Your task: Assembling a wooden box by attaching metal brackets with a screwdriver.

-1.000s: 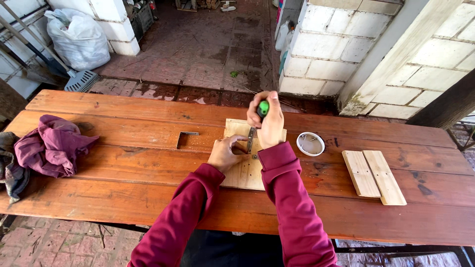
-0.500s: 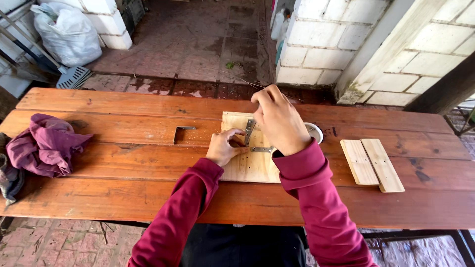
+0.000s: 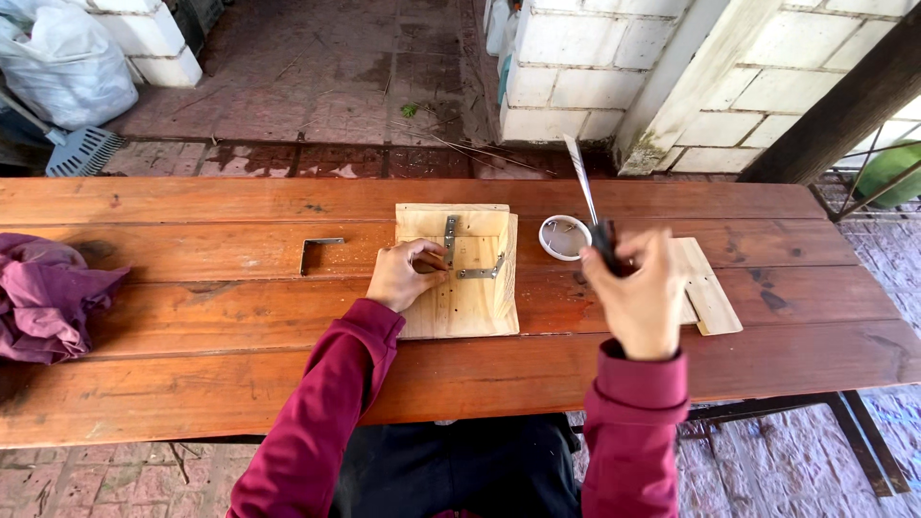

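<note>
Head view: we note the left hand (image 3: 405, 275) pressed flat-fingered against the pale wooden corner assembly (image 3: 460, 278) at the middle of the table (image 3: 192, 317), steadying it; nothing is gripped inside that hand. Two metal angle brackets (image 3: 480, 271) sit in the assembly's inner corner. The right hand (image 3: 641, 302) is lifted clear of the table, clenched on a screwdriver (image 3: 587, 201), shaft pointing up and away. A small white lid-like dish (image 3: 564, 237) lies just right of the assembly, within reach. A spare bracket (image 3: 317, 251) lies left; loose boards (image 3: 708, 297) right; purple cloth (image 3: 48, 302) at the left edge.
</note>
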